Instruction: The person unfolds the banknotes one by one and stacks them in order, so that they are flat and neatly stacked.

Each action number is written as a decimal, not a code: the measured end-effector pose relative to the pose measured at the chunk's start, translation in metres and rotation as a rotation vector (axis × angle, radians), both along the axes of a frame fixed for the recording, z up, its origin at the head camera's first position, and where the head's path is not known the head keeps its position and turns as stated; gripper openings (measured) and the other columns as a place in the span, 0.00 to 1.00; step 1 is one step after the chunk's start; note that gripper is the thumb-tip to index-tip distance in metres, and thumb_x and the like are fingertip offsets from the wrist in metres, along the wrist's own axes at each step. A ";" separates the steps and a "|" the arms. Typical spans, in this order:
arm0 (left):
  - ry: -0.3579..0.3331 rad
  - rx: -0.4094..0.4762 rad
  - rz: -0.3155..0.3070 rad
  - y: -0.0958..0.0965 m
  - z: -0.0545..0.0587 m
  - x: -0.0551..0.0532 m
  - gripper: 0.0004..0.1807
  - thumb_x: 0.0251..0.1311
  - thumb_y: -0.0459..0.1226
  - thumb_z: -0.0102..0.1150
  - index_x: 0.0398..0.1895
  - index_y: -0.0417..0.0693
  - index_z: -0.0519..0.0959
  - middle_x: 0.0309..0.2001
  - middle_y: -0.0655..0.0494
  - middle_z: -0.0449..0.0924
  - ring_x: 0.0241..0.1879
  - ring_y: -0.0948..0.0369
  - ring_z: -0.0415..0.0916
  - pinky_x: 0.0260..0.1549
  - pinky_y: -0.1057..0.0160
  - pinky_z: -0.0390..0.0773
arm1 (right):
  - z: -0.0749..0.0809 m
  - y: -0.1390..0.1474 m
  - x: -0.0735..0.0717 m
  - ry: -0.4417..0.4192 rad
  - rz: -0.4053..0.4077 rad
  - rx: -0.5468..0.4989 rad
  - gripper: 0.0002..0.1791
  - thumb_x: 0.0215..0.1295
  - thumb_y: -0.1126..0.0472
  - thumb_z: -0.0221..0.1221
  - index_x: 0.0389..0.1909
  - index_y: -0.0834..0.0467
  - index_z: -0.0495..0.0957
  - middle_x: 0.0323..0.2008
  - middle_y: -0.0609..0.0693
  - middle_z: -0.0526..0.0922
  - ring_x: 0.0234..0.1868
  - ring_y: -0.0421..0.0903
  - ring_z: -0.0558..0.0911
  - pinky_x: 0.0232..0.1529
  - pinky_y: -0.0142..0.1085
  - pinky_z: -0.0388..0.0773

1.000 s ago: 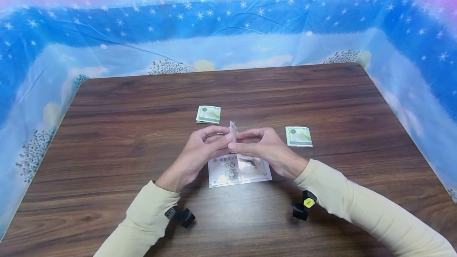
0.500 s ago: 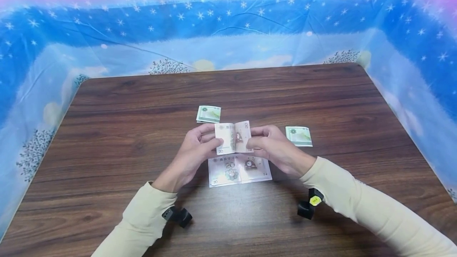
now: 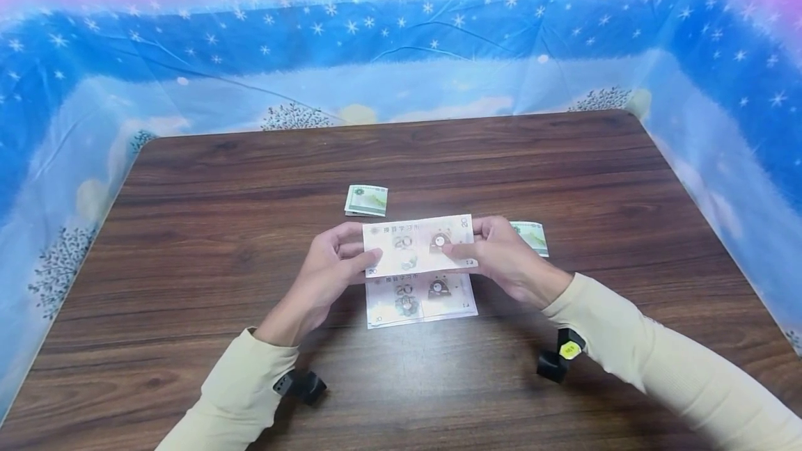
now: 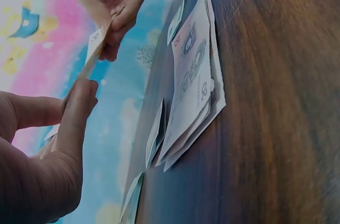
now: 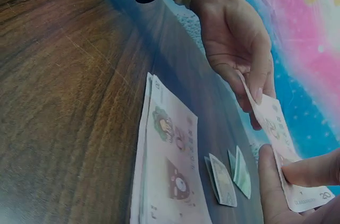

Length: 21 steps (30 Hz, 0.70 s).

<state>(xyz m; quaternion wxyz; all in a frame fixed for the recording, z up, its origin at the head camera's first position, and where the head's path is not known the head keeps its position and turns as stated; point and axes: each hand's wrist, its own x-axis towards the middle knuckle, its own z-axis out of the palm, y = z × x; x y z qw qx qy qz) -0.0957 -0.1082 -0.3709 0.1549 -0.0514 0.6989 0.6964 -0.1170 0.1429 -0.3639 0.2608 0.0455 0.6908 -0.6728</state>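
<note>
Snowflake cloth (image 3: 401, 37): pink, blue and white, hung behind the far edge and along both sides.
Tabletop (image 3: 219, 228): dark wood grain, with a pale sheen on the side nearest the person.
Left hand (image 3: 322, 273): pinches the left end of the held note (image 3: 416, 246), thumb on the near face, other fingers behind.
Right hand (image 3: 510, 259): pinches the right end likewise, so the two hands are apart with the paper clamped between them.
Note stack (image 3: 420, 301): several notes lying flat, edges slightly out of line; the top one shows a crease and the same print as the held note. Judging by this, these are already opened out and gathered.
Held note: in the air above the tabletop, apart from the stack; spread to full length, so its unfolding looks done or nearly so, but it is not yet laid down.
Left green note (image 3: 366, 200): folded, beyond the stack; apparently still to be dealt with.
Right green note (image 3: 532, 239): folded too, partly behind the right hand; likewise seemingly left over.
Third folded note (image 5: 223, 181): shown by the wrist views between stack and left green note; colour hard to tell; also seems untreated.
</note>
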 end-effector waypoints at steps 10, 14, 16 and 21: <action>-0.050 0.026 0.001 -0.004 -0.005 0.003 0.20 0.61 0.23 0.61 0.57 0.32 0.73 0.43 0.41 0.85 0.37 0.59 0.85 0.43 0.59 0.86 | -0.008 0.005 0.002 -0.034 0.030 -0.049 0.20 0.66 0.73 0.60 0.58 0.74 0.73 0.47 0.60 0.86 0.45 0.48 0.87 0.53 0.44 0.83; -0.019 -0.106 -0.027 -0.007 -0.005 0.004 0.20 0.59 0.24 0.64 0.56 0.33 0.75 0.41 0.40 0.85 0.34 0.58 0.85 0.39 0.60 0.87 | -0.008 0.009 0.002 0.045 0.053 0.076 0.19 0.64 0.68 0.66 0.54 0.70 0.77 0.43 0.58 0.88 0.41 0.46 0.87 0.46 0.38 0.85; 0.002 -0.191 -0.067 -0.009 -0.005 0.005 0.22 0.58 0.25 0.66 0.57 0.33 0.75 0.38 0.41 0.86 0.31 0.57 0.85 0.35 0.59 0.87 | -0.009 0.011 0.003 0.089 0.072 0.158 0.18 0.62 0.65 0.69 0.50 0.69 0.79 0.38 0.56 0.88 0.37 0.44 0.86 0.41 0.35 0.84; 0.083 -0.390 -0.206 -0.011 -0.005 0.009 0.24 0.58 0.29 0.69 0.58 0.35 0.73 0.29 0.48 0.85 0.24 0.55 0.85 0.25 0.59 0.85 | -0.011 0.013 0.005 0.197 0.154 0.313 0.12 0.56 0.64 0.73 0.37 0.65 0.82 0.26 0.50 0.84 0.28 0.41 0.81 0.29 0.32 0.78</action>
